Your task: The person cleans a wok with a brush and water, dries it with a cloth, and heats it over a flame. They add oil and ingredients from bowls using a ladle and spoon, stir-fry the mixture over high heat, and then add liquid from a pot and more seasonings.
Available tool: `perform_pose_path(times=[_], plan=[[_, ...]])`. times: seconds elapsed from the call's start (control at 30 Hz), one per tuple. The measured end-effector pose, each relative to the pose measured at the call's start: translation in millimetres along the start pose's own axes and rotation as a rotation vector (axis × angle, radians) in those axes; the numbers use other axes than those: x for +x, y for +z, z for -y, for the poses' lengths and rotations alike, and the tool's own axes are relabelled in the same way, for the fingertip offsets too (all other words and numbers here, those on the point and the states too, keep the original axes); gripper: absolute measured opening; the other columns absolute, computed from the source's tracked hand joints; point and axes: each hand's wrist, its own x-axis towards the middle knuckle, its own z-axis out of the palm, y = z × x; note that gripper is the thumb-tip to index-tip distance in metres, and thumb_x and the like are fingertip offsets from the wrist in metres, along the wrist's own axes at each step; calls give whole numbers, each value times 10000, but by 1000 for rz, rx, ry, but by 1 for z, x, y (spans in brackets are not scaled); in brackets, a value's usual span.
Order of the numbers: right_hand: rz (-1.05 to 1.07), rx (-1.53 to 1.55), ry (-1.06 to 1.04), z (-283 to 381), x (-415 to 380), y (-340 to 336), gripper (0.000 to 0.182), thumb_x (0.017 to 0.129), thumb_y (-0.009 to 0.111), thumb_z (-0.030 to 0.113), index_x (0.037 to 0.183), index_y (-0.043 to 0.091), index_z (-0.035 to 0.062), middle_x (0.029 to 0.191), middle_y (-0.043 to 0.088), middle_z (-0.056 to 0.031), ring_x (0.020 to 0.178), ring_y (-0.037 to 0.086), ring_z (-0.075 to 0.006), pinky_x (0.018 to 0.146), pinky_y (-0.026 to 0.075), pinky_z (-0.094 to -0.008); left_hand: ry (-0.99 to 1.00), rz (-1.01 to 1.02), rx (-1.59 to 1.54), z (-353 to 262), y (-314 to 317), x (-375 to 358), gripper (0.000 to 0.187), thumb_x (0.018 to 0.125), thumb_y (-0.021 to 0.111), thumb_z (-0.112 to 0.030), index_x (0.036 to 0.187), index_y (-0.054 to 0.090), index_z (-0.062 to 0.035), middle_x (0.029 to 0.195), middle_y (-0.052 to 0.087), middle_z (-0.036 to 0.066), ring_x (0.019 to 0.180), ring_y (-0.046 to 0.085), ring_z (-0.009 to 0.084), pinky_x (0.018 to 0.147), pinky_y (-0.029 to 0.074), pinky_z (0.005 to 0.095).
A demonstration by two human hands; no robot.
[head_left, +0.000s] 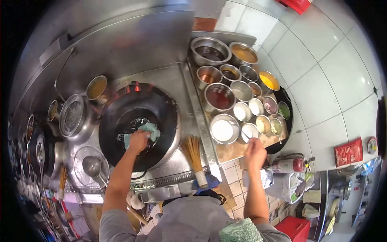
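Observation:
Inside the black wok on the left, my left hand is closed on a pale green cloth pressed against the wet bottom. My right hand is closed at the near edge of the seasoning containers. Its fingertips pinch the handle of a thin spoon, which reaches into a small metal cup of white powder. Beside that cup stands a larger bowl of white powder. A cup of yellowish seasoning is on its other side.
A bamboo wok brush lies right of the wok. A ladle rests at the left on a round strainer. Metal bowls of dark red sauce and orange liquid stand farther back. A fire extinguisher is below the right wall.

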Motion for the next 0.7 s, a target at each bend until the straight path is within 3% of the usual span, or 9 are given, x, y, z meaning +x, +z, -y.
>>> perform_pose_path(times=[0.1,0.2,0.27,0.33,0.4,0.5,0.53,0.63,0.7], plan=[[9,-192,118,-63,7,-26,106,920,611,106,881,673,30,858,697,-235,794,679,-443,703,527,-517,-195,-199,-112,56,30,15,246,872,657,-163,1095,762,-165,1074,712,180,994,691,403,865,553,514],[99,-336,127,-107,13,4,141,934,601,145,859,663,42,840,702,-238,781,681,-456,708,532,-538,-209,26,81,29,33,13,190,882,629,-149,1008,771,-155,1014,719,200,971,699,408,879,550,516],[187,-314,140,-135,15,33,175,946,614,185,987,685,30,918,702,-249,826,685,-459,736,538,-536,-89,4,41,16,17,5,245,827,605,-74,992,774,-138,1058,719,197,969,696,402,897,556,491],[179,-288,111,-145,15,46,261,943,651,174,1143,671,8,1054,672,-262,915,677,-457,778,536,-523,-432,-83,-75,25,2,6,253,846,601,-85,1036,757,-145,1032,717,182,970,698,401,886,558,499],[34,-254,-120,-113,24,21,361,926,697,136,1253,642,-7,1183,606,-266,1032,636,-450,849,524,-496,-413,-57,28,29,16,-6,285,862,606,-104,1109,736,-161,1038,720,167,986,704,394,896,560,497],[-78,-132,-126,-92,19,17,377,912,698,59,1277,629,-3,1211,571,-248,1122,580,-431,967,479,-480,-282,30,116,21,6,-20,323,893,599,-133,1194,704,-186,1091,719,144,1020,708,377,896,565,492],[-65,-114,-176,-64,16,10,366,905,675,21,1267,628,-10,1205,568,-241,1112,583,-418,966,477,-474,-219,70,135,21,-1,-24,333,904,593,-143,1218,693,-194,1116,717,137,1033,708,370,893,567,490],[147,142,-317,-1,6,19,325,896,649,-9,1221,641,-20,1187,583,-244,1110,586,-417,973,475,-460,-451,151,121,48,1,-19,329,924,572,-169,1230,690,-194,1204,696,120,1083,695,358,903,563,494],[246,270,-368,54,-1,38,290,904,637,-21,1193,650,-19,1127,612,-230,1069,604,-414,964,487,-442,-251,111,222,47,-3,-27,338,924,568,-179,1241,686,-186,1215,694,121,1081,697,357,899,567,492]])
